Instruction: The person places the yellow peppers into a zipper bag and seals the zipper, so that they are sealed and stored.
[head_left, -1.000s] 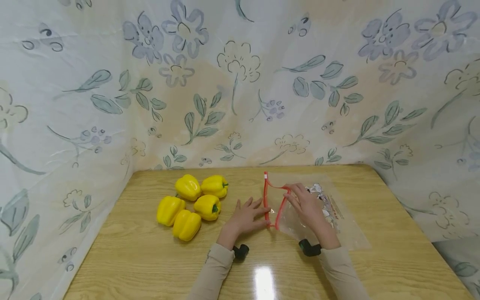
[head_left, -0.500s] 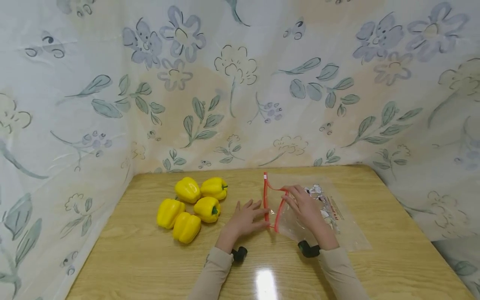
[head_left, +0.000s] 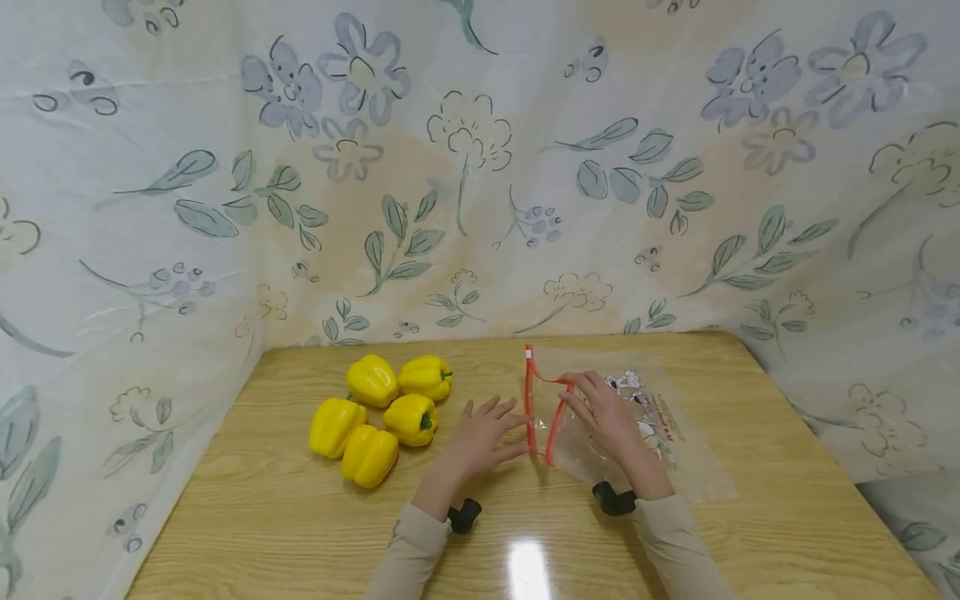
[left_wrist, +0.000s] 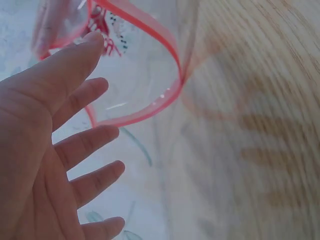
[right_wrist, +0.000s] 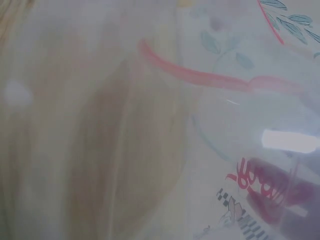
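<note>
A clear zip bag point(head_left: 693, 450) with red edging and a printed cartoon lies on the table, its mouth gaping toward the left. My right hand point(head_left: 611, 421) pinches the red edge on the near side of that mouth; its fingertips point(left_wrist: 47, 25) show at the top left of the left wrist view. My left hand point(head_left: 474, 442) is spread beside the opposite edge, fingers straight, gripping nothing. Whether a fingertip touches the edge I cannot tell. In the right wrist view the bag's red strip point(right_wrist: 200, 77) and see-through film fill the picture, and the hand is hidden.
Several yellow bell peppers point(head_left: 371, 454) sit in a cluster left of my left hand. The wooden table point(head_left: 300, 533) reaches back to a floral-patterned cloth point(head_left: 480, 208), which also hangs along both sides. Black wrist cameras point(head_left: 615, 500) sit below my wrists.
My left hand has drawn slightly left and back from the bag's red edge. The right hand keeps its pinch, and the bag's mouth stays spread. The peppers have not moved.
</note>
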